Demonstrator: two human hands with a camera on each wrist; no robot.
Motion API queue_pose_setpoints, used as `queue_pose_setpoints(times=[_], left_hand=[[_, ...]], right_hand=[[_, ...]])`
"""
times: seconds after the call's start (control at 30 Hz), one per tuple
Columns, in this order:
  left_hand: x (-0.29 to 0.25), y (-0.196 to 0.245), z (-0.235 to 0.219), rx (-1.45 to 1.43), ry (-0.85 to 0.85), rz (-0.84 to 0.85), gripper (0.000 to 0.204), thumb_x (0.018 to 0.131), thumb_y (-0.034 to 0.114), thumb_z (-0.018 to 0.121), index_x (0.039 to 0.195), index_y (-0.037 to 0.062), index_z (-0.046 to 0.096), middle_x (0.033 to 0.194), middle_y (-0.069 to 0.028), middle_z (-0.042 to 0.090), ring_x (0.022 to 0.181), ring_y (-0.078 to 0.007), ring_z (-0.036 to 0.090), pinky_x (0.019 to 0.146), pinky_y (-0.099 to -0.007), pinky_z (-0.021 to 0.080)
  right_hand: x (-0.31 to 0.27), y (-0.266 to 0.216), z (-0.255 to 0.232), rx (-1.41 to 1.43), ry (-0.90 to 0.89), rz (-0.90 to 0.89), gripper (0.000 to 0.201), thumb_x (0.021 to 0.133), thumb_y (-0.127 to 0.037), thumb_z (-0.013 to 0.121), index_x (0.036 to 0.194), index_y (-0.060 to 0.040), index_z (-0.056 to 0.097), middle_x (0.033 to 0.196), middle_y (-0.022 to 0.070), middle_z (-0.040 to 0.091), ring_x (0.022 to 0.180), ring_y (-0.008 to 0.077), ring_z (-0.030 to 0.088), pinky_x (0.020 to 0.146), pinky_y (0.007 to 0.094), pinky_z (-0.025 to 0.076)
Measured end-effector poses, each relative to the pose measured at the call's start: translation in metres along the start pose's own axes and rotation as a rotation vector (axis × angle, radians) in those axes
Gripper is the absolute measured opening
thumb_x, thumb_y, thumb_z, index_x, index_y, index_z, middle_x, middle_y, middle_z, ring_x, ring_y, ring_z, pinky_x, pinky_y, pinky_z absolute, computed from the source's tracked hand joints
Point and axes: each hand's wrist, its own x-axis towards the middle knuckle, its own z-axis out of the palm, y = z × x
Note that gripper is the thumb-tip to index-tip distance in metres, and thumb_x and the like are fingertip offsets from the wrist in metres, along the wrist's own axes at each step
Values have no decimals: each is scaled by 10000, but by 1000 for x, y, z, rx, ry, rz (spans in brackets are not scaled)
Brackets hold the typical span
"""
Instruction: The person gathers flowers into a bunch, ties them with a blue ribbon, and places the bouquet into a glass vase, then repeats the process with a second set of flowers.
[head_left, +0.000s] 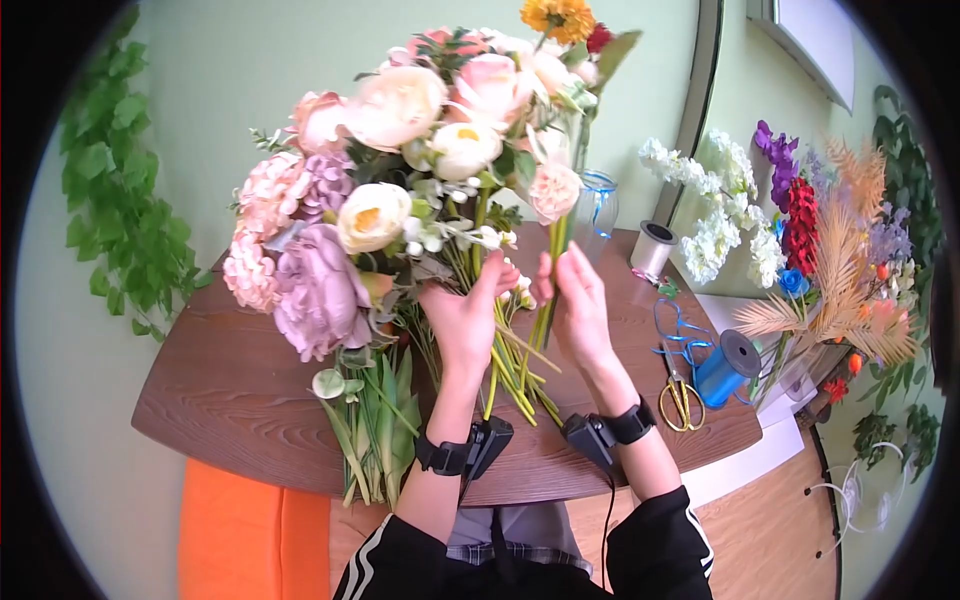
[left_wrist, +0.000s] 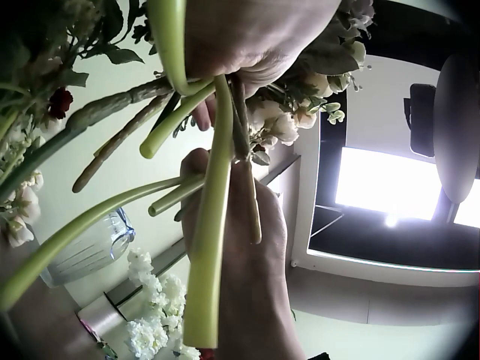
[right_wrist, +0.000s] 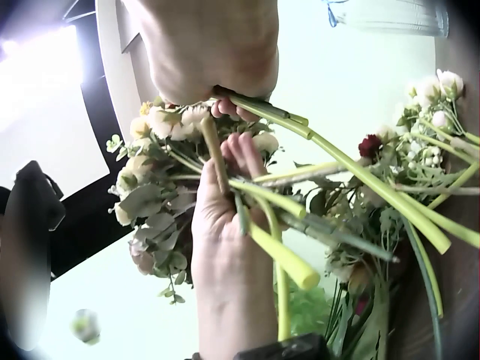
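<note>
Holding bouquet [head_left: 465, 150] above bench [head_left: 240, 400]. Left grip [head_left: 466, 322] curled round stems [head_left: 512, 382]; right grip [head_left: 582, 308] pinching flower stalk [head_left: 557, 240], also above bench. Judged light; stems stiff, may slip; blooms [head_left: 400, 108] soft, crushable. Take hold below blooms.

Pastel bouquet [head_left: 400, 110] spreading wide

Pink, cream and lilac blooms [head_left: 318, 290] are crowding together, leaning up and left from the left hand [head_left: 462, 325], which is gripping their green and brown stems [left_wrist: 206, 262]. Just beside it, the right hand [head_left: 582, 312] is holding slim green stems [right_wrist: 375, 188] nearly upright beneath a pale-pink rose [head_left: 552, 192].
</note>
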Motion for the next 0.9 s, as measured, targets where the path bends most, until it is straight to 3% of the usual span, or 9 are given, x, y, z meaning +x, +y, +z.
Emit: queue_pose_setpoints(times=[0.07,0.2,0.3,0.4,0.57,0.73,0.8,0.83,0.9], left_hand=[[6,-11,-5,61,-113,108,98,744,13,583,814,-49,553,680,-69,584,519,-104,539,444,-210,437],[-1,-2,-4,109,-172,-42,160,725,28,606,872,-19,561,730,-26,580,587,-91,535,504,-219,428],[0,-12,-4,171,-184,174,205,750,94,593,889,-50,550,703,-24,574,595,-106,537,541,-261,438],[-3,-13,-9,275,-131,31,209,698,23,628,882,-45,554,801,-48,582,698,-99,542,632,-234,439],[0,-14,-19,421,-159,30,232,666,-10,604,888,-51,551,897,-79,583,791,-99,542,690,-230,434],[0,-34,-29,607,-43,88,245,713,53,557,943,-29,535,920,-82,581,855,-126,537,759,-253,409],[0,-14,-27,671,-58,-108,250,728,78,548,963,-7,531,926,-92,576,873,-133,532,782,-260,398],[0,-12,-30,742,-49,284,234,740,97,572,947,-1,526,846,-70,564,773,-132,528,702,-266,413],[7,-16,-34,598,64,461,206,749,96,606,910,4,516,722,-37,537,584,-107,488,527,-251,401]], right_hand=[[-3,6,0,-104,-88,41,307,891,-124,381,1173,-7,415,806,-9,419,675,54,413,621,185,363],[-7,7,7,-445,-96,-83,267,861,-61,417,1113,25,446,921,65,402,759,107,456,686,224,394],[-8,7,6,-781,-126,-234,236,823,-21,448,1055,11,479,916,109,412,852,191,460,752,273,388],[-12,4,9,-950,-139,-174,209,800,2,453,1005,21,489,925,136,414,866,248,460,771,302,382],[-14,6,10,-1074,-239,-160,133,758,-9,504,883,30,525,949,183,436,841,319,467,742,356,394],[-13,4,8,-1040,-240,-301,153,701,-15,569,852,-16,588,831,138,525,803,278,504,691,331,414],[-14,3,5,-967,-305,-288,166,689,-16,579,851,-39,607,818,120,534,778,259,519,670,316,422],[-9,4,2,-943,-311,-483,172,691,-12,566,845,-62,625,786,97,534,741,219,529,638,298,428],[-2,-4,-2,-806,-161,-278,130,738,-47,540,847,-26,607,743,57,544,671,139,524,610,255,424]])
